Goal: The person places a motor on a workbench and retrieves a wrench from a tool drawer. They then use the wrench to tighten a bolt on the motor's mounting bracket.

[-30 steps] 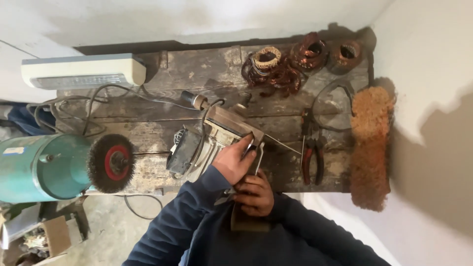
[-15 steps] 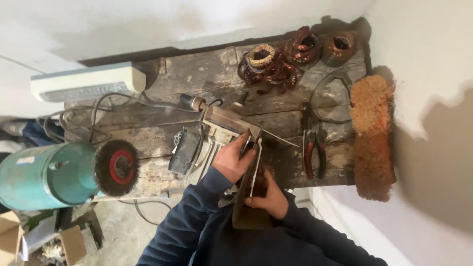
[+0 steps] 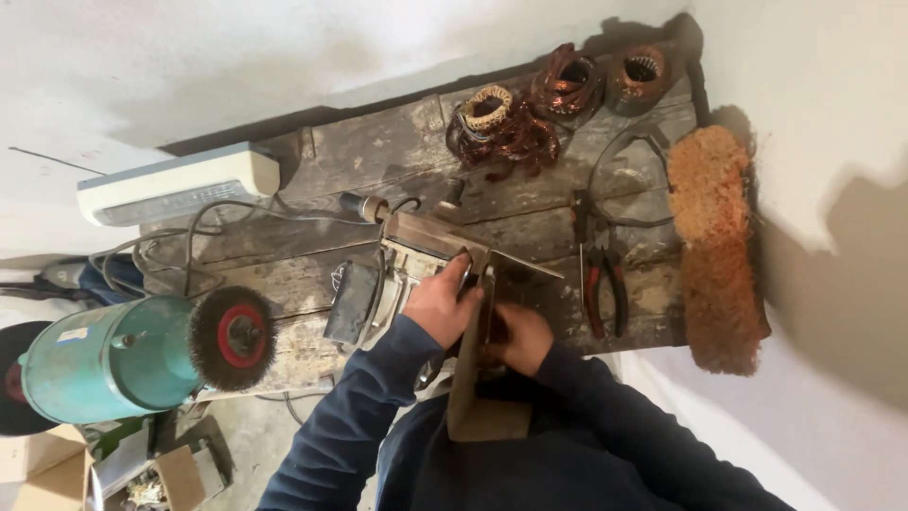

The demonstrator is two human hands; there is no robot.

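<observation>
Spanning a white-walled corner, scarred wooden workbench [image 3: 397, 161], concrete floor [image 3: 251, 440]

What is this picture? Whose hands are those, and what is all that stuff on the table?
A camera worn on a person's head looks down at their two hands. The left hand and right hand, in dark blue sleeves, both grip a flat brown metal bar over a rough old wooden workbench. On the bench lie three copper wire coils, red-handled pliers, a grey box-shaped tool with cables and a long shaggy orange-brown roller. At the left sits a teal motor with a round wire brush wheel.
</observation>
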